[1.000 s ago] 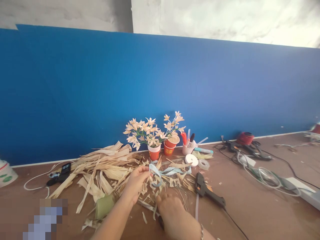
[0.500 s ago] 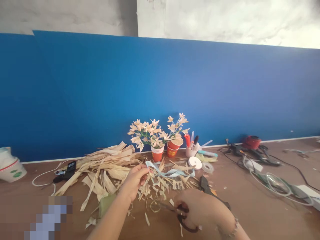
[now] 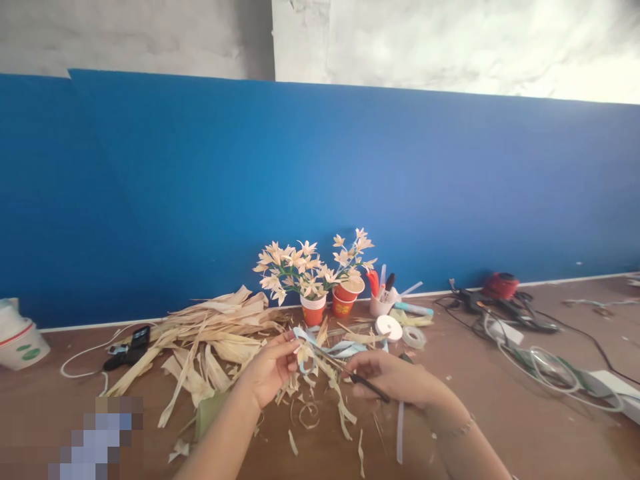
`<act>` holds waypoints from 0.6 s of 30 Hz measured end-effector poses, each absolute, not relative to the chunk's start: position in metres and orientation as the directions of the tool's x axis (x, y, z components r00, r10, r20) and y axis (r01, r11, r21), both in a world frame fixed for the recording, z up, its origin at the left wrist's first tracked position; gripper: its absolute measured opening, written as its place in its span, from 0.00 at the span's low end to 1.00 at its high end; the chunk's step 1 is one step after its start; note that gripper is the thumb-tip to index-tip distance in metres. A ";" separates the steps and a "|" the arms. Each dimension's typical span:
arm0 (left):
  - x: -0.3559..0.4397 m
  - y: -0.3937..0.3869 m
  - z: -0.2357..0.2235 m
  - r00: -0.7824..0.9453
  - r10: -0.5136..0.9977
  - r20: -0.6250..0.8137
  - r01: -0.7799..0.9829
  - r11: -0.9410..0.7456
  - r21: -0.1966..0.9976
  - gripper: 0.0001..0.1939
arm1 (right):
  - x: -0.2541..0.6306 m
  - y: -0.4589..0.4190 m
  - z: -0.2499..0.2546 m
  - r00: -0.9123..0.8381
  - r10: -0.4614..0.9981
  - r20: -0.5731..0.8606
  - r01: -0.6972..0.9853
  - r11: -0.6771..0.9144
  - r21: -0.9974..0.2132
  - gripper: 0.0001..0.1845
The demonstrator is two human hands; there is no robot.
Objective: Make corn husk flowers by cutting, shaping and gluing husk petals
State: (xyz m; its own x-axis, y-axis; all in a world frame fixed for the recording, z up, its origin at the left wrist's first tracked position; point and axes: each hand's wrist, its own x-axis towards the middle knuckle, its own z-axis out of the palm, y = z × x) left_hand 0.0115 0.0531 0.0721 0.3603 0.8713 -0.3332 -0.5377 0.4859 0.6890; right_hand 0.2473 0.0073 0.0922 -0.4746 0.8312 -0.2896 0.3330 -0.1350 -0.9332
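My left hand (image 3: pixel 274 370) pinches a light blue strip (image 3: pixel 347 349) near one end. A small pale husk flower (image 3: pixel 303 352) shows right at these fingertips. My right hand (image 3: pixel 387 379) is closed around dark-handled scissors (image 3: pixel 369 387), whose blades point left, close to the strip and the flower. Whether the blades touch the strip I cannot tell. Beneath both hands lie cut husk scraps (image 3: pixel 345 410). Just behind them stand an orange cup (image 3: pixel 313 312) of husk flowers and a second orange cup (image 3: pixel 343 307) with flowers.
A heap of dried husks (image 3: pixel 220 333) spreads at the left. At the right are a white spool (image 3: pixel 389 327), a tape roll (image 3: pixel 415 337), a cup of tools (image 3: pixel 381 305) and tangled cables (image 3: pixel 540 370). A blue partition (image 3: pixel 320 187) borders the back.
My right hand has come up and left, bringing the scissors from low over the table to the strip at my left fingertips. My left hand has barely moved. The flower now shows there.
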 end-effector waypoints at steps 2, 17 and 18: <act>0.013 0.053 0.071 0.387 0.873 -0.297 -0.556 0.478 0.680 0.12 | 0.243 0.008 0.089 -0.507 0.810 -0.295 0.255 -0.186 -0.949 0.18; 0.014 0.053 0.071 0.406 0.861 -0.306 -0.612 0.505 0.609 0.06 | 0.242 0.006 0.093 -0.605 0.745 -0.280 0.164 -0.227 -0.960 0.20; 0.014 0.053 0.071 0.397 0.856 -0.330 -0.609 0.515 0.603 0.05 | 0.240 0.006 0.092 -0.598 0.752 -0.278 0.155 -0.232 -0.960 0.20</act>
State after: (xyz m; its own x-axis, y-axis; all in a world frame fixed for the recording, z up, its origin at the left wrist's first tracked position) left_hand 0.0139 0.0527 0.0708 0.3971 0.8564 -0.3300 -0.6093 0.5149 0.6030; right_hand 0.2400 0.0063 0.0924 -0.5979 0.7518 -0.2780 0.1554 -0.2315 -0.9603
